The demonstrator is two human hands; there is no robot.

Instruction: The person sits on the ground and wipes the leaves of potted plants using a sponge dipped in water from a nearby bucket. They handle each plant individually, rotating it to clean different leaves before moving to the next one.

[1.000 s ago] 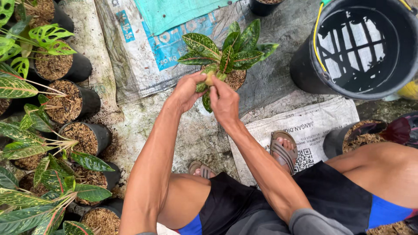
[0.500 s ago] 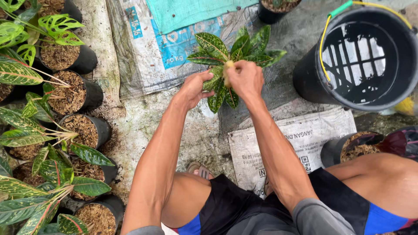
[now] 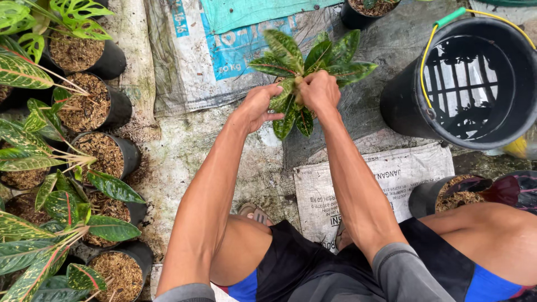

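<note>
Both hands meet at the middle of a small plant (image 3: 305,72) with green leaves veined in red and yellow, held out in front of the knees over the grey ground sheet (image 3: 363,112). The right hand (image 3: 319,92) is closed in a fist around the plant's centre, leaves fanning out above it and drooping below; the left hand (image 3: 258,106) sits just beside it with the fingers curled on the lower leaves, though how firmly they grip is hard to tell from this angle. The plant's base is hidden behind the hands. Open room lies mostly straight below the hands, on the pale stained ground and the printed white sack (image 3: 375,179) spread near the feet. To the person's left the space is hemmed by a row of black pots (image 3: 120,106) filled with brown husk, several bearing similar variegated plants whose leaves reach in toward the left arm. To the right stands a large black bucket (image 3: 403,106) with a yellow wire handle and green grip; it holds water that mirrors a grid pattern. Another black pot of husk (image 3: 425,196) sits just beside the right thigh, and one more pot (image 3: 352,17) stands at the top edge, beyond the plant.
</note>
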